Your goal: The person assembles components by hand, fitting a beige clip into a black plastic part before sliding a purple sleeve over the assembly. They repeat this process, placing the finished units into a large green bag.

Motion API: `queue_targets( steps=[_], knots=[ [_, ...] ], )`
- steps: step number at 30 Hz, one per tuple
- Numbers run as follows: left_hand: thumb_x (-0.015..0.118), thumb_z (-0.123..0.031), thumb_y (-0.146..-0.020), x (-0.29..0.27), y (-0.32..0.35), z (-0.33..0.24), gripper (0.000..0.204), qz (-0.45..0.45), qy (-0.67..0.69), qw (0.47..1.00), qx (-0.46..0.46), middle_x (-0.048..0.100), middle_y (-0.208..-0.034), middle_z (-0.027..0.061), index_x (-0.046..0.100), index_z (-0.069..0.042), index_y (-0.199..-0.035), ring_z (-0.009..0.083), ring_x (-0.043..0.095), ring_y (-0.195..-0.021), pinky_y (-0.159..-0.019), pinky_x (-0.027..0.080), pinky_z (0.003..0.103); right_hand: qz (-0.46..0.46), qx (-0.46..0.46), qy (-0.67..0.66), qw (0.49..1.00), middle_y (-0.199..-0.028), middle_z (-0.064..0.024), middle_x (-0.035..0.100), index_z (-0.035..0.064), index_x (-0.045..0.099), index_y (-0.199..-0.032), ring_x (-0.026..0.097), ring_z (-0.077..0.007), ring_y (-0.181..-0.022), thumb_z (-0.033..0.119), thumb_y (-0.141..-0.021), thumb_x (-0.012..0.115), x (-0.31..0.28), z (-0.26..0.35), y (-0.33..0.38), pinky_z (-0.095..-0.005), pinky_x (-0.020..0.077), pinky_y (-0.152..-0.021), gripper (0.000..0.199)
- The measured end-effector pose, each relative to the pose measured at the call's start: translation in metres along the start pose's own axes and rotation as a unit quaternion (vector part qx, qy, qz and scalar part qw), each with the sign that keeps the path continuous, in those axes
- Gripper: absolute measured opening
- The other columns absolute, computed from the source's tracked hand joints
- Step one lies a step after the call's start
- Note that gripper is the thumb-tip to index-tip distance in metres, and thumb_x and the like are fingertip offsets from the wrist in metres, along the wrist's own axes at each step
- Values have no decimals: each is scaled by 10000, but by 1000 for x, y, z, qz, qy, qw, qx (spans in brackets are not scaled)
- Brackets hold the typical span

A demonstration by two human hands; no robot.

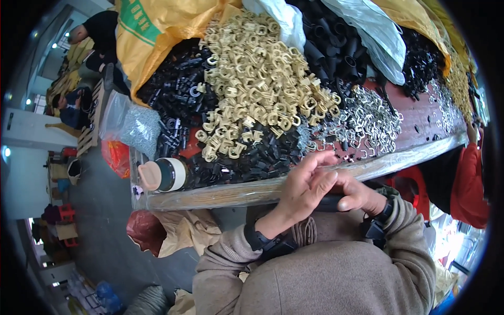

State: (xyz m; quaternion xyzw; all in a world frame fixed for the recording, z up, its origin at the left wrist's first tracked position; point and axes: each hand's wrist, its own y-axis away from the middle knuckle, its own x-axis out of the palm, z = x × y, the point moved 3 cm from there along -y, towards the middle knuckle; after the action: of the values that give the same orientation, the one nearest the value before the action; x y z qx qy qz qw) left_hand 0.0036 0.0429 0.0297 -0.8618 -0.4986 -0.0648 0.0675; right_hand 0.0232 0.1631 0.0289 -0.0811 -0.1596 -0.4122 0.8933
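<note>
Left hand (304, 190): partly open, thumb apart from the fingers, no item visible in it. Right hand (359, 195): fingers bent, close beside the left; its grip cannot be told. A dark bar (329, 203) lies just below both hands, contact unclear. Beyond the table edge (226, 195): silver clips (373, 123) far right, cream clips (257, 79) far left, black parts (257, 164) nearer left.

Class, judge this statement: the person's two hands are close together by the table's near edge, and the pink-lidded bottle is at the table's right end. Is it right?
No: the pink-lidded bottle is at the left end of the table, as the head view shows. The left hand and right hand are indeed close together by its near edge.
</note>
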Motion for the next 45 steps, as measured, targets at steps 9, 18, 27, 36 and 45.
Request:
queue_targets(
  steps=[9,18,27,36,45],
  knots=[
    [528,-151,-767,-180,-6,-37,263,-322,-669,664,90,514,-998,175,520,-13,-991,331,546,-782,-719,438,389,-214,93,51,971,-725,-122,580,-72,562,-785,573,-190,-637,548,-616,573,-77,11,147,-267,458,-590,642],
    [585,-139,-724,-224,-40,-20,290,-309,-661,676,-101,610,-828,167,555,-8,-981,301,587,-780,-716,449,344,-258,472,492,685,-751,-115,602,-12,578,-920,586,-168,-663,305,-649,650,-97,-70,319,-279,455,-614,423],
    [636,-175,-679,-242,-35,-4,318,-309,-591,736,-123,614,-847,133,559,-39,-956,286,585,-798,-707,447,357,-125,84,425,892,-701,-116,552,4,570,-800,549,-246,-642,69,-732,565,-61,9,119,-308,435,-578,94],
    [577,-117,-757,-233,-20,-16,339,-384,-521,762,-19,595,-873,98,497,-12,-1069,193,570,-786,-708,438,287,-110,-77,638,758,-704,-118,473,16,500,-745,521,-300,-645,44,-684,535,-60,12,4,-368,422,-550,76],
    [500,-89,-831,-221,-18,-32,286,-407,77,908,65,549,-935,75,462,-56,-1113,137,548,-772,-672,469,264,-83,-34,691,717,-760,-111,485,21,479,-754,547,-277,-661,65,-707,496,-64,-7,-17,-349,460,-575,66]
  ],
)
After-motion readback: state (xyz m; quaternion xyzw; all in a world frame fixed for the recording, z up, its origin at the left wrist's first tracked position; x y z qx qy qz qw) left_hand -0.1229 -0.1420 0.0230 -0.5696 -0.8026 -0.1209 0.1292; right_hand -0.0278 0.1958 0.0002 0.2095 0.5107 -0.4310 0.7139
